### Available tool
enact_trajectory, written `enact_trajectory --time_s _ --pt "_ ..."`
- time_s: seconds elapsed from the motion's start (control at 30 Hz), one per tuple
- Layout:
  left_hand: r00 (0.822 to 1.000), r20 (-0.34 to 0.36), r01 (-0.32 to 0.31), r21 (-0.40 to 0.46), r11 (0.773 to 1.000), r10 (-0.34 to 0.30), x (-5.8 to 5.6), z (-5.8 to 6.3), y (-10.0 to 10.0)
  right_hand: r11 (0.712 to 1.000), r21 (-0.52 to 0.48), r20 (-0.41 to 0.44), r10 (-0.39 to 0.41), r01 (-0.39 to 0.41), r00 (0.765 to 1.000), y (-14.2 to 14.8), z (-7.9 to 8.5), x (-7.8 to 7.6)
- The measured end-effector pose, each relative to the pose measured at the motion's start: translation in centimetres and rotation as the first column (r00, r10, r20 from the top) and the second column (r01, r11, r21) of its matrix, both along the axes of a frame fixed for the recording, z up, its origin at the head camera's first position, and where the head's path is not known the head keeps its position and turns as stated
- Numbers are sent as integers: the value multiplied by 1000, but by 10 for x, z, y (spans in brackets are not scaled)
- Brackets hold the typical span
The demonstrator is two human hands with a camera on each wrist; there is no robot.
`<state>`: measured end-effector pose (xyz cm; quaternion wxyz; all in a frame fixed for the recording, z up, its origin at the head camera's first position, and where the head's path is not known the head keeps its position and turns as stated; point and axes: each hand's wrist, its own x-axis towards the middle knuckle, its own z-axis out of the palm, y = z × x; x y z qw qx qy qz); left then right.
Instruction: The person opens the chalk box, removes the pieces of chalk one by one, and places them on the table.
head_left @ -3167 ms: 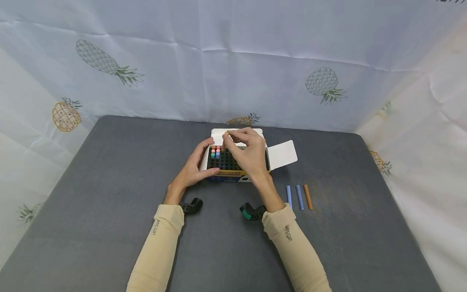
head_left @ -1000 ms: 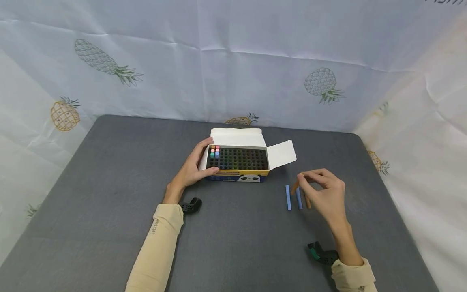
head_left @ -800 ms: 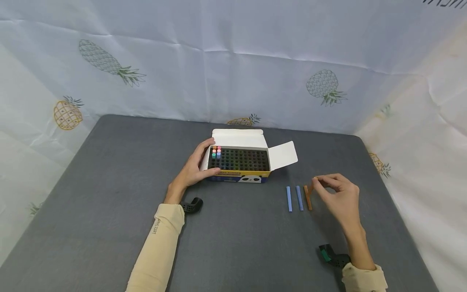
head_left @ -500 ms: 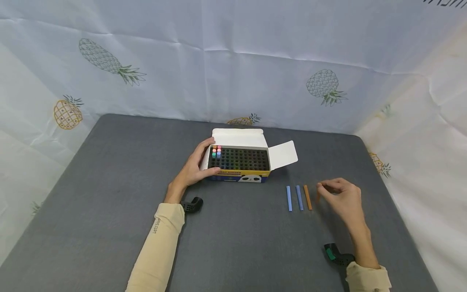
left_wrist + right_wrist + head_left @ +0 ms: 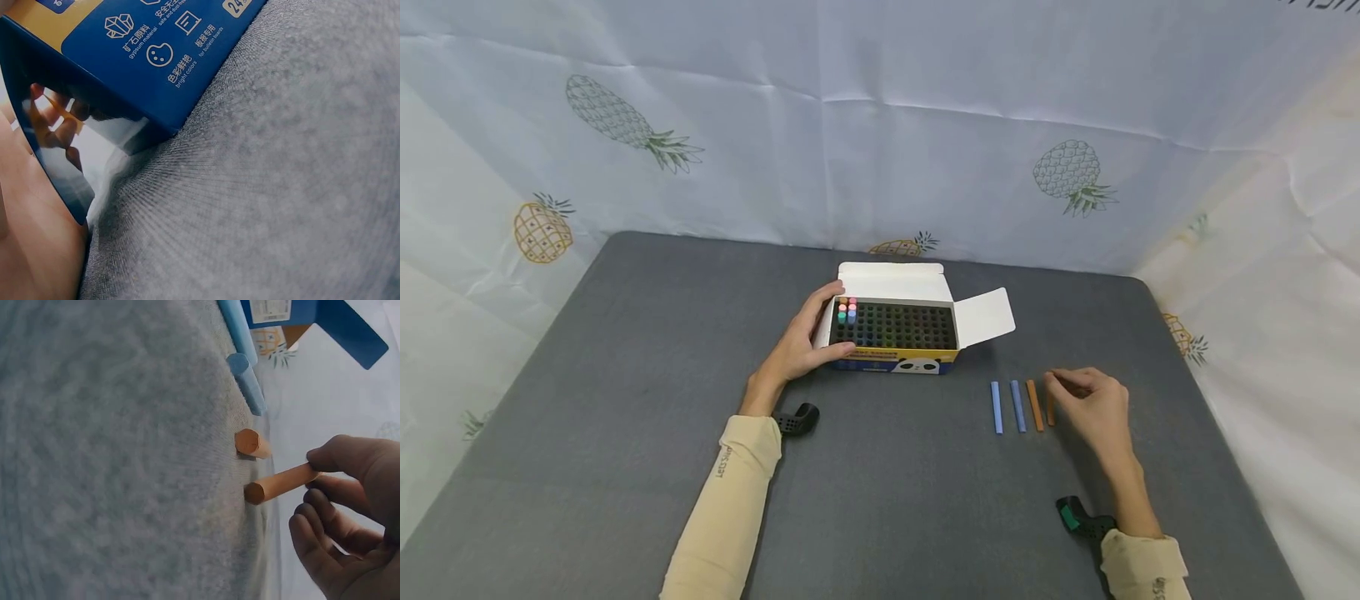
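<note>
My right hand (image 5: pixel 1097 410) pinches an orange chalk stick (image 5: pixel 284 483) by its far end, between thumb and fingertips. The stick's near end is low at the cloth, at the right end of a row: another orange stick (image 5: pixel 1035 406), a blue stick (image 5: pixel 1018 407) and a lighter blue stick (image 5: pixel 997 408). My left hand (image 5: pixel 793 346) holds the left end of a chalk box (image 5: pixel 898 354), thumb along the front and fingers toward the back. Several coloured chalk tips (image 5: pixel 847 310) stand in the back left holes of its black insert (image 5: pixel 910 327).
The box's white lid (image 5: pixel 895 281) stands raised at the back, and a white side flap (image 5: pixel 985 317) spreads to the right. Dark grey cloth (image 5: pixel 880 500) covers the table. A white pineapple-print curtain (image 5: pixel 880 167) hangs behind it.
My right hand has carried the orange chalk stick from the box to the right end of the row, then lowered it beside the other orange one. My left hand stays on the box.
</note>
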<state>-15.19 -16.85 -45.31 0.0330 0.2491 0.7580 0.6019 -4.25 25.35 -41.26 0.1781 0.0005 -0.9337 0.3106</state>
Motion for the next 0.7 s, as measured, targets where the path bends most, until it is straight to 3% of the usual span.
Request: enact_trajectory --time_s 0.13,0.37,0.6,0.7 --pt "1000 8 2 2 1000 -2 1 6 1 1000 -3 8 -6 6 1000 2 -4 -1" --pt "999 39 17 -7 1000 -16 14 36 2 999 36 70 -17 15 997 6 -12 -4" --pt "1000 15 3 -1 1000 -2 1 6 1 999 46 110 -26 21 994 7 -15 -6" --pt "1000 6 2 -3 1000 -2 -1 1 0 999 50 124 -28 22 992 6 -14 -7"
